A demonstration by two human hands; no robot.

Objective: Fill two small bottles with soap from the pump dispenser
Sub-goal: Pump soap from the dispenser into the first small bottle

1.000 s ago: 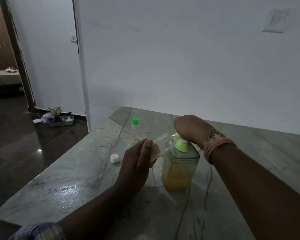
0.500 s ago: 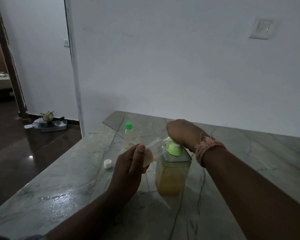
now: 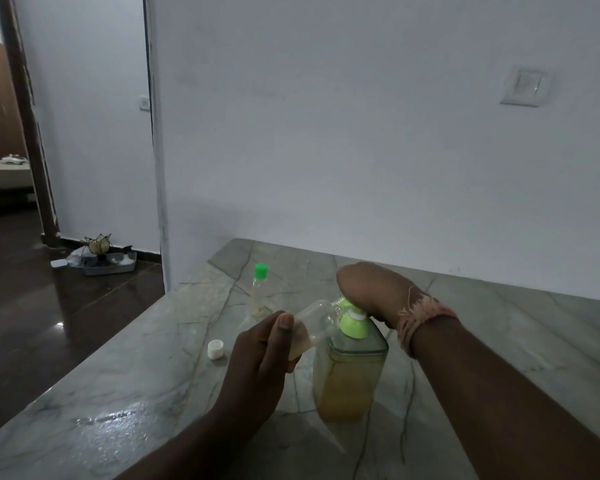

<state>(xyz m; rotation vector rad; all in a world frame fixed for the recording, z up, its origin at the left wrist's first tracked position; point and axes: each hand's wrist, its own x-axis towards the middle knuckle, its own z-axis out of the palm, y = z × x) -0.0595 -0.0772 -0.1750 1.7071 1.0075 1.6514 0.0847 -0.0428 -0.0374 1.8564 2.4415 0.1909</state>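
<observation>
Dispenser [image 3: 347,379] amber, green pump; bottle cap [image 3: 261,271] green; countertop [image 3: 125,403] grey-veined.

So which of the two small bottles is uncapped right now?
The clear small bottle gripped and tilted by the left hand against the pump dispenser nozzle. The other small bottle stands upright behind, its green cap on.

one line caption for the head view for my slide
Left hand tilts a small bottle to the pump dispenser spout; right hand presses the pump.
</observation>
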